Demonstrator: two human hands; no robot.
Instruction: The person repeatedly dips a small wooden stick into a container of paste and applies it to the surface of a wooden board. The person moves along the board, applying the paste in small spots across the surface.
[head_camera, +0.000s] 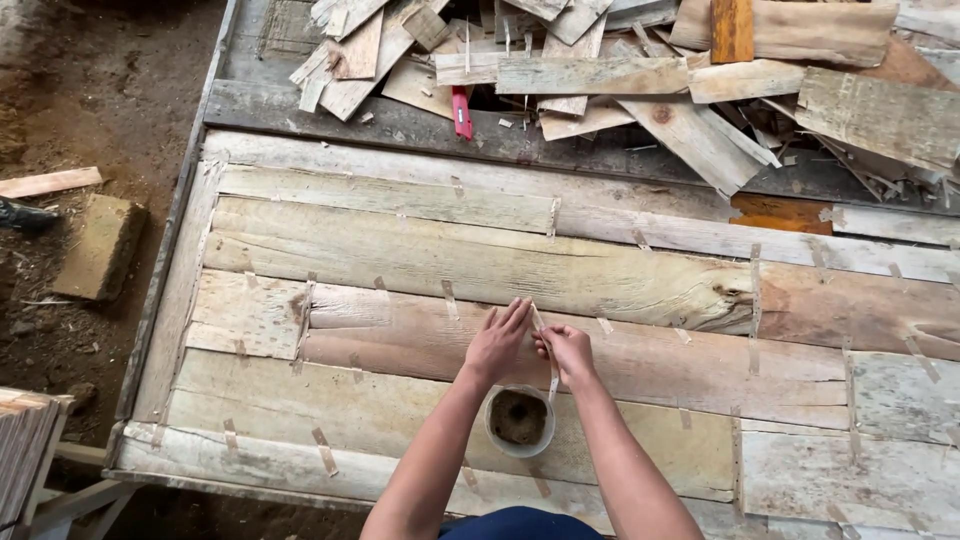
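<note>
two hands taping veneer sheets together on a wide work table

a big patchwork of thin wood veneer sheets (520, 270) covers the table (180, 270), its seams bridged by short pale tape strips; a heap of scrap wood offcuts (700, 70) lies along the far edge, with a red-handled cutter (461, 112) among them. close to the near edge stands a small round cup (519, 420), dark inside, just below both hands. the left hand (496, 343) lies flat and open, fingers spread on the veneer. the right hand (568, 350) pinches a narrow tape strip (545, 345) between thumb and fingers, over a seam; the strip seems to run down toward the cup, though it is too thin to be sure.
</note>
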